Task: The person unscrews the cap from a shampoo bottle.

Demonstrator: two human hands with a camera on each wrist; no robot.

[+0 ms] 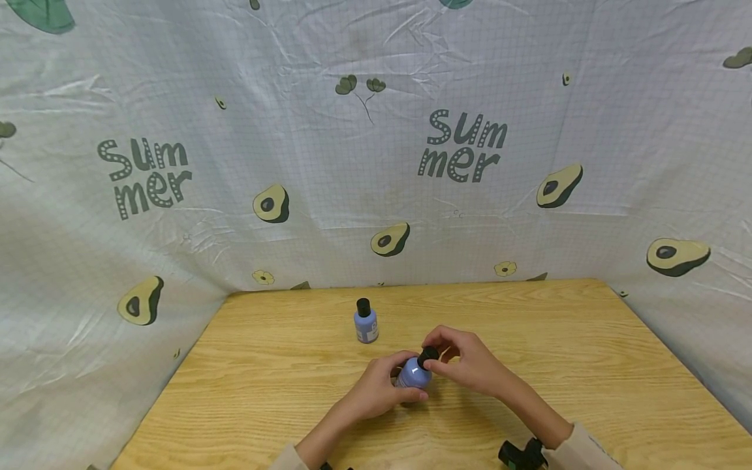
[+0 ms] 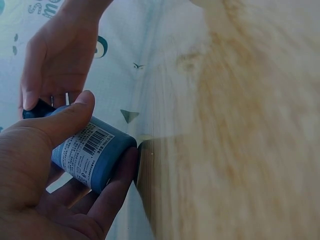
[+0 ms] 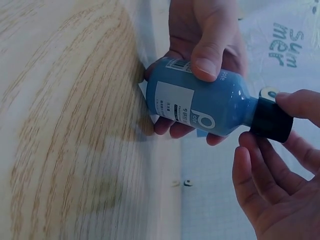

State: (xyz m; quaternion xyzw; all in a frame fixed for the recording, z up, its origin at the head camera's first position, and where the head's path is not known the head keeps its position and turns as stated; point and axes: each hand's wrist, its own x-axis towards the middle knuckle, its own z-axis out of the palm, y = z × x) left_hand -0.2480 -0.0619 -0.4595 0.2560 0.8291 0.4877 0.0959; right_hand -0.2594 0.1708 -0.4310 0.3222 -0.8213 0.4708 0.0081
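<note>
A blue bottle (image 1: 414, 375) with a black cap (image 3: 271, 120) is held tilted over the table near its front middle. My left hand (image 1: 379, 389) grips the bottle's body, thumb on one side and fingers round the other. At the top, my right hand (image 1: 468, 362) pinches the black cap between thumb and fingers. The cap sits on the bottle's neck. Printed labels with a barcode (image 2: 95, 143) show on the bottle's side in the left wrist view.
A second blue bottle (image 1: 366, 326) with a black cap stands upright farther back on the wooden table (image 1: 282, 352). Behind the table hangs a white sheet (image 1: 329, 156) printed with avocados and lettering. A black device (image 1: 521, 454) is at the right wrist.
</note>
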